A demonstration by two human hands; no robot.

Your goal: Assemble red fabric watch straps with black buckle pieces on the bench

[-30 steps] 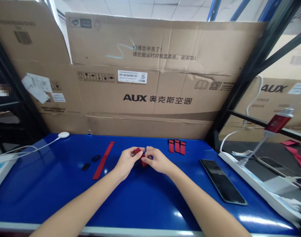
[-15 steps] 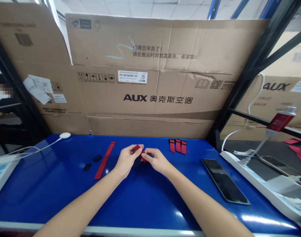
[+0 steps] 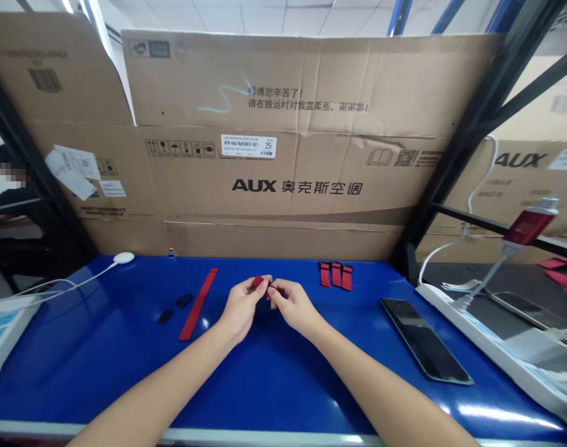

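Observation:
Both hands meet over the middle of the blue tabletop, pinching one piece of red webbing strap (image 3: pixel 258 282) between thumbs and fingers. My left hand (image 3: pixel 242 305) is closed on the strap's left part. On its right part my right hand (image 3: pixel 293 303) is closed too; most of the piece is hidden by the fingers. Left of the hands lies a long flat red strap (image 3: pixel 198 304). Beside that are a black oval ring-like piece (image 3: pixel 184 301) and a small flat black piece (image 3: pixel 165 316). To the right, several short red straps with black tops (image 3: pixel 336 275) lie in a row.
A smartphone (image 3: pixel 425 340) lies at the right, by a white power strip (image 3: pixel 492 347). A white round charger (image 3: pixel 123 257) with a cable sits at the back left. Cardboard (image 3: pixel 283 236) stands along the table's back edge, between dark metal posts.
My fingers have drawn closer round the red strap, and less of it shows below them. The straps, black pieces and phone lie as before; the view has shifted slightly.

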